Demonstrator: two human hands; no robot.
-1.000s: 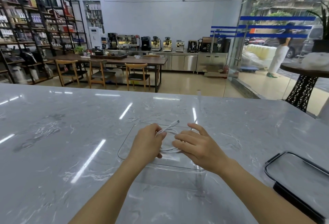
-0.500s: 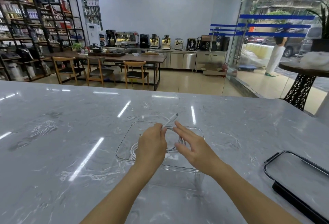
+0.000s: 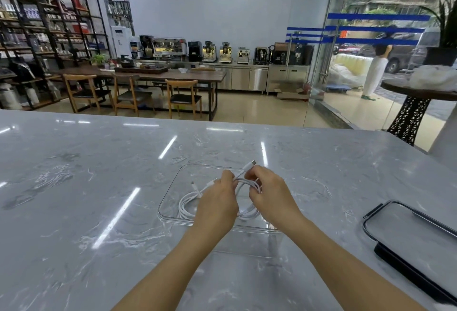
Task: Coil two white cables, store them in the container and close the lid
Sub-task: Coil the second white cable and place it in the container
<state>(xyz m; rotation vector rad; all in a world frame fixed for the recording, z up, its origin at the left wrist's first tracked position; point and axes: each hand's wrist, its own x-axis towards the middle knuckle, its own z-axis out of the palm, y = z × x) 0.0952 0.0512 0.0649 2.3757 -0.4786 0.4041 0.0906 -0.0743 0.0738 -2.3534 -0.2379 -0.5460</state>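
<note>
Both hands, left hand [image 3: 217, 201] and right hand [image 3: 269, 194], now raised and clamped on white cable [image 3: 247, 183] at frame centre above clear container [image 3: 170, 211]; second coil now exposed inside; lid [image 3: 410, 231] lower right, unfitted.

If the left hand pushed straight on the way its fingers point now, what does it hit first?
Probably the white cable it already pinches, then the right hand's fingertips just ahead. Beyond those, the far wall of the clear container; depth is hard to judge.
</note>
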